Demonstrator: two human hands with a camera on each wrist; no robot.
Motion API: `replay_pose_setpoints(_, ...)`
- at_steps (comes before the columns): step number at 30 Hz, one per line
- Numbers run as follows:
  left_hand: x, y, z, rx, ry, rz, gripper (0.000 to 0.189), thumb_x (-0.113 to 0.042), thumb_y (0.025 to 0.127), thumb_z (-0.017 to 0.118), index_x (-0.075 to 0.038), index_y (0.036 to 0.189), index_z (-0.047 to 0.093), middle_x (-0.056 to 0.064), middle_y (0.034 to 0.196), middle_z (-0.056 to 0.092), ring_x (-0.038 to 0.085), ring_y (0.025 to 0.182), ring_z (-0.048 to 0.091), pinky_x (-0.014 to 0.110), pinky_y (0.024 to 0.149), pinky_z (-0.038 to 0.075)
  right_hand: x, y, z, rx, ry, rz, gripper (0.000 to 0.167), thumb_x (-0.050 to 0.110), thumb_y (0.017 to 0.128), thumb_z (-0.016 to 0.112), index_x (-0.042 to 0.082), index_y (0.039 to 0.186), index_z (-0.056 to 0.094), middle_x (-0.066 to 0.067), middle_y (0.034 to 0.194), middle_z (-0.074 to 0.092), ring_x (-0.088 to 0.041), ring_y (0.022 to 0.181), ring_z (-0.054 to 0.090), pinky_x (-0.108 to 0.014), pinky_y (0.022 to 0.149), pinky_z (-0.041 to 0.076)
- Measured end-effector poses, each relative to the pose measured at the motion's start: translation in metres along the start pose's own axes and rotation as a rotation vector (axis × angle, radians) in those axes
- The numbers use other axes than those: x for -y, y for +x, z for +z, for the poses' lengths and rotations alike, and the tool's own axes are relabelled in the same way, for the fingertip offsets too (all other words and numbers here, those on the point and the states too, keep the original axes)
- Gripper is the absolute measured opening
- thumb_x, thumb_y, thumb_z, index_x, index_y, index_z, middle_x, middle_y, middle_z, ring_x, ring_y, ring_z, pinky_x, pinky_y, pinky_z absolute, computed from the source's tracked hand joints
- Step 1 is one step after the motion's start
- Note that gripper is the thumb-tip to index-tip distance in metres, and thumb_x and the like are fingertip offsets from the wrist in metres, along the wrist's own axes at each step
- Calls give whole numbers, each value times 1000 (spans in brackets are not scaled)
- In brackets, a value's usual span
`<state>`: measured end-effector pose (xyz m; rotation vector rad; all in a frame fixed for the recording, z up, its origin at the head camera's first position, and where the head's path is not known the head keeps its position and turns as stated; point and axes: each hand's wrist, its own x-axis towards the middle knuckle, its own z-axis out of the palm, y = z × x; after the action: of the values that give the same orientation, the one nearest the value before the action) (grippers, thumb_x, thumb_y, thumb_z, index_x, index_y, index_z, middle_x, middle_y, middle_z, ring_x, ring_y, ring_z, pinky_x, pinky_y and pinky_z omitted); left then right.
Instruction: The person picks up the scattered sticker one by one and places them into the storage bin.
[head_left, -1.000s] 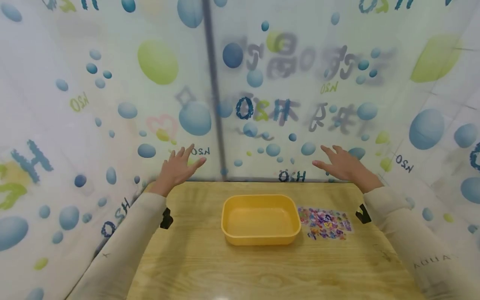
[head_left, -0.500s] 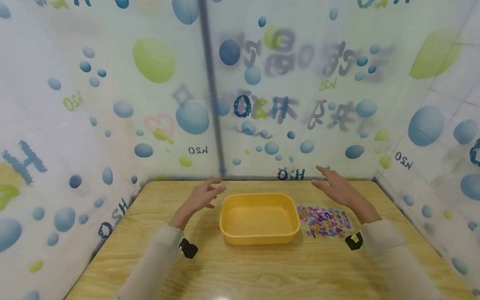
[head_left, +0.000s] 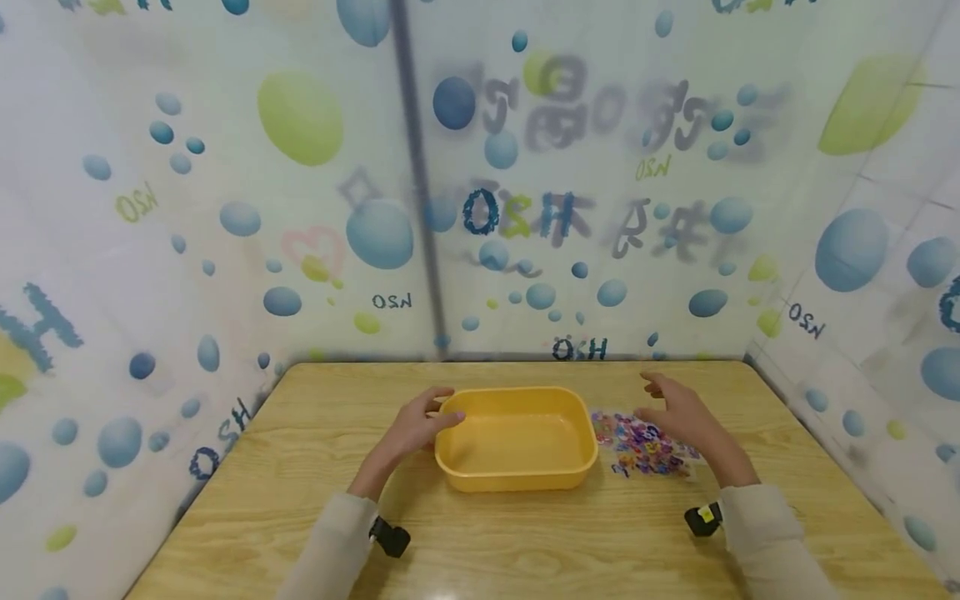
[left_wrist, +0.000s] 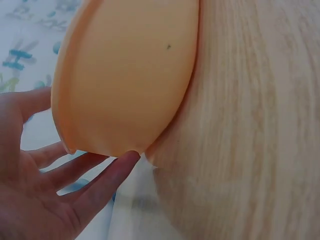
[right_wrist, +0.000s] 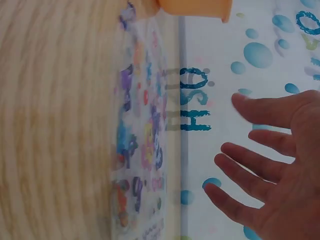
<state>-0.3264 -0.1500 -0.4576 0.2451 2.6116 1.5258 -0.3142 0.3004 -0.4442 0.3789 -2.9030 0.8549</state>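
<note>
A yellow plastic basin (head_left: pixel 517 479) with rounded corners sits on the wooden table. At its left end is my left hand (head_left: pixel 411 427), thumb over the rim and the other fingers by the outer wall. Seen from the left wrist, those fingers (left_wrist: pixel 107 182) are loosely extended, their tips right at the basin's wall (left_wrist: pixel 130 85). To the right of the basin lies a clear flat packet (head_left: pixel 651 450) of small colourful pieces, some shaped like letters or numbers. My right hand (head_left: pixel 684 417) hovers above it, fingers spread and holding nothing; in the head view it overlaps the packet's far right part.
The wood-grain table (head_left: pixel 517 546) ends at a curtain (head_left: pixel 510 283) printed with bubbles and lettering, which also closes in both sides. Small black cameras sit at the left wrist (head_left: pixel 392 537) and right wrist (head_left: pixel 702 520).
Both hands have come down from in front of the curtain. The left has moved right to the basin's left end; the right has lowered over the packet. The basin stays put.
</note>
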Motion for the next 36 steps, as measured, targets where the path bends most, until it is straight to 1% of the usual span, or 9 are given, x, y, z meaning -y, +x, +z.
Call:
replay_pose_setpoints(3,2,-4,2,13,16,18,69,-25,95,74,-10,155,43,26,146,56,42,126,61,46,82,62,-2,-4,5,-23,-1,26,60,16,96,69,-6,147,48,-34,140,56,-54,128,53,-66,101,48)
replay_pose_setpoints(5,4,-5,3,26,15,34,69,-17,96,72,-8,157,40,27,145,56,42,124,62,45,82,62,-3,-6,6,-14,-12,46,55,14,94,71,-6,142,54,-33,138,58,-53,126,54,-66,100,49)
replay_pose_setpoints(8,5,-5,5,43,-6,42,65,-10,98,67,-7,157,40,26,144,57,40,119,65,43,76,63,-4,-10,7,37,-28,59,51,14,93,72,-7,137,59,-33,137,59,-55,125,54,-66,99,49)
replay_pose_setpoints(11,5,-5,6,37,-24,57,62,-6,98,63,-6,157,41,25,142,59,38,117,67,41,73,62,-6,-11,6,86,-56,40,51,14,92,73,-8,135,60,-36,137,57,-56,124,54,-66,98,49)
replay_pose_setpoints(18,8,-5,5,35,-34,61,63,-3,96,61,-7,156,42,26,141,60,37,113,68,39,70,62,-19,-10,9,126,-138,38,55,19,83,84,-10,126,67,-32,128,65,-53,119,59,-64,99,49)
replay_pose_setpoints(21,9,-5,4,28,-35,57,64,-3,94,62,-8,155,44,26,140,61,35,111,69,38,66,62,-26,-10,12,148,-140,42,52,22,83,86,-9,122,70,-28,123,70,-46,114,64,-62,98,51)
replay_pose_setpoints(26,9,-3,3,12,-29,69,62,-5,94,63,-10,153,47,24,138,62,34,111,69,39,68,63,-28,-8,13,138,-148,53,43,21,85,84,-6,117,74,-25,119,72,-37,105,67,-59,94,53)
replay_pose_setpoints(33,9,-4,2,3,-28,47,59,-5,95,63,-13,152,49,24,139,62,34,111,68,38,66,62,-21,-6,13,145,-176,80,51,21,86,83,-9,124,68,-31,126,65,-48,117,61,-63,100,49)
replay_pose_setpoints(36,11,-5,2,-1,-22,34,59,-6,95,63,-13,151,50,23,139,62,34,113,67,38,68,62,-20,-5,15,140,-170,99,44,19,87,82,-8,120,71,-29,123,65,-43,110,62,-62,99,50)
